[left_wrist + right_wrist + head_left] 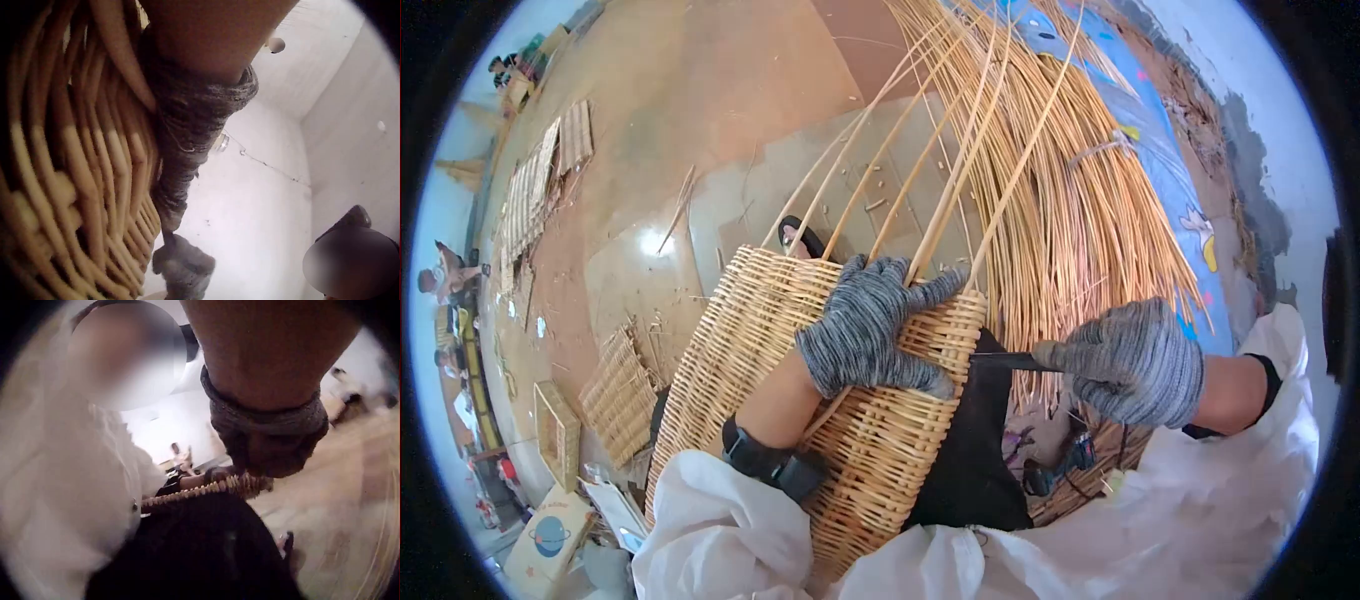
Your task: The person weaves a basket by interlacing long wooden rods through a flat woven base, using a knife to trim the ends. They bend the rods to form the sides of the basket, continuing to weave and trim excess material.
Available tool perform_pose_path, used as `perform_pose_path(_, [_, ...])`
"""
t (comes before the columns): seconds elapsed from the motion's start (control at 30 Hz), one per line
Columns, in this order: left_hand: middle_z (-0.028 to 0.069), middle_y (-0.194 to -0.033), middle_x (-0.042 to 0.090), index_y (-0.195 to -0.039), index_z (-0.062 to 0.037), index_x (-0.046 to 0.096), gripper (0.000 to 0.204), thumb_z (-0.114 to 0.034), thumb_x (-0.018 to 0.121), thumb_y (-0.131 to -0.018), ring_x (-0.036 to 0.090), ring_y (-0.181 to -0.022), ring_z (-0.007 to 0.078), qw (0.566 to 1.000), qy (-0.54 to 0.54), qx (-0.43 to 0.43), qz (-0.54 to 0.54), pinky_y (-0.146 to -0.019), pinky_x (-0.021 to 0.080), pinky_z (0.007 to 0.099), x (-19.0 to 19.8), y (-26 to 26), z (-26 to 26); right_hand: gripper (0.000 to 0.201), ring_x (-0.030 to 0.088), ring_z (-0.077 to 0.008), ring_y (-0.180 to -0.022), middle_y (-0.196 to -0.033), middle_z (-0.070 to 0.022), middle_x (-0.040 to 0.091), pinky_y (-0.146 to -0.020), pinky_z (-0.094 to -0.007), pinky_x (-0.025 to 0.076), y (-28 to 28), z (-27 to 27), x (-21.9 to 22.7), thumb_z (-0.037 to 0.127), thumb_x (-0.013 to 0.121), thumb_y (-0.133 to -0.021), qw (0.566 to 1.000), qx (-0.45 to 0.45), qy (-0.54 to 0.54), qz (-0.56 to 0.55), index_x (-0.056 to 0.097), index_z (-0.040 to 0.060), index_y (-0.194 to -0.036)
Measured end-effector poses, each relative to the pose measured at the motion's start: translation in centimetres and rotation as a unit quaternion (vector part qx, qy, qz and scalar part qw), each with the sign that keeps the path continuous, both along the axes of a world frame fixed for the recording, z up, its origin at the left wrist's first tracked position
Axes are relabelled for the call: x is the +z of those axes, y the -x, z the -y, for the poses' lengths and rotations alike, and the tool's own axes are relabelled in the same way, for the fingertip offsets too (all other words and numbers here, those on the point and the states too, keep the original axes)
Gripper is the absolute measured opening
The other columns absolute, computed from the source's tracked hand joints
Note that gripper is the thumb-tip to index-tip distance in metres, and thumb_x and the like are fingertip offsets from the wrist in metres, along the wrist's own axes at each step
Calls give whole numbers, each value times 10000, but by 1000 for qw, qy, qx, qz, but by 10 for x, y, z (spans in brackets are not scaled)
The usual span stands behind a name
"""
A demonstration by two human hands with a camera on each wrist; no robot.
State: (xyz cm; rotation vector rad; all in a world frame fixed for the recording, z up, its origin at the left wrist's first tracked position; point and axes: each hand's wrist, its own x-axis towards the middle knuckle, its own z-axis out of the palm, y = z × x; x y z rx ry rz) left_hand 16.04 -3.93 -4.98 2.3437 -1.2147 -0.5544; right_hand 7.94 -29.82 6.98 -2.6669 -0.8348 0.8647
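Observation:
A woven wicker panel (880, 450) with long upright canes (900, 190) lies slanted across the lap. On its upper right part rests my grey-gloved left hand (875, 325), fingers spread over the weave near the top edge and the right side. Just off the right edge, my gloved right hand (1135, 365) grips a thin dark tool (1005, 362), whose tip is at the weave's edge. The left wrist view shows the panel's weave (94, 169) close beside the left glove (187, 119). In the right wrist view the right glove (269, 437) is dark, its fingers mostly hidden.
A large tied bundle of canes (1090, 200) lies at the upper right on a blue patterned sheet (1195, 220). Woven pieces (620, 395) and a rectangular frame basket (557, 435) are on the floor at left. Cut scraps are scattered beyond the panel. Other people sit far off.

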Motion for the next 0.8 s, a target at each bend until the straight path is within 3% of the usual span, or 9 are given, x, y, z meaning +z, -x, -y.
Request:
perform_pose_path(0.07, [217,-1009,529,-1377,-229,410,1088,-790,651,-477,511,-1014,376,1000,-26,1,-18,-961,286,496,2,-3,2,442,624,-151,-948,-1002,-95,679,-853,-305,496,14,1,-20,94,720,-725,954,-231,-147,-119,622,51,-1153])
perform_pose_path(0.13, [219,-1009,531,-1377,-227,410,1089,-793,648,-477,511,-1022,377,999,-35,-1,-11,-974,279,498,1,-2,1,386,620,-144,-953,-1040,-108,669,-856,-288,485,28,-9,-26,86,720,-722,828,-447,-229,-248,649,31,-1097])
perform_pose_path(0.23, [219,-1010,535,-1376,-230,410,1080,-792,647,-485,512,-1032,378,998,-53,-2,-19,-989,268,505,4,-3,3,385,653,-185,-855,-944,-120,683,-785,-298,515,35,-2,-44,84,686,-728,912,-309,-254,-91,644,39,-1108])
perform_pose_path(0.27, [218,-1011,536,-1375,-234,411,1077,-791,649,-485,511,-1034,378,998,-51,-1,-21,-989,268,508,5,-2,3,402,653,-256,-718,-829,-120,671,-676,-328,530,23,10,-39,98,654,-719,973,-140,-185,7,641,60,-1119])
perform_pose_path(0.37, [218,-1012,537,-1373,-246,414,1067,-787,654,-485,511,-1037,381,999,-37,9,-35,-990,266,514,7,-3,0,424,613,-319,-631,-741,-122,634,-587,-360,514,2,0,-16,119,631,-704,991,3,-101,91,636,70,-1125])
perform_pose_path(0.43, [221,-1008,537,-1371,-253,416,1062,-785,657,-484,511,-1037,385,998,-32,9,-51,-991,266,519,5,-4,0,426,653,-203,-715,-827,-116,668,-684,-316,536,8,-5,-17,51,636,-728,976,-154,-148,-43,614,42,-1153])
perform_pose_path(0.5, [220,-1003,538,-1368,-253,419,1061,-783,661,-482,512,-1036,385,999,-33,13,-33,-994,264,521,1,-5,0,419,654,-145,-803,-914,-112,676,-755,-286,537,32,-14,-33,6,632,-749,827,-434,-277,-227,601,27,-1167])
perform_pose_path(0.77, [206,-988,542,-1362,-254,425,1039,-791,641,-499,516,-1031,371,999,-41,-7,-32,-998,261,525,7,-4,3,465,606,-96,-906,-1034,-100,659,-772,-243,508,23,8,-50,79,661,-781,842,-368,-255,-302,552,55,-1233])
perform_pose_path(0.8, [205,-984,542,-1363,-256,424,1039,-793,637,-500,518,-1026,370,999,-21,-17,-24,-996,264,525,3,-3,2,499,612,-101,-898,-1040,-105,657,-778,-259,505,25,9,-59,98,658,-789,910,-253,-224,-240,524,92,-1269])
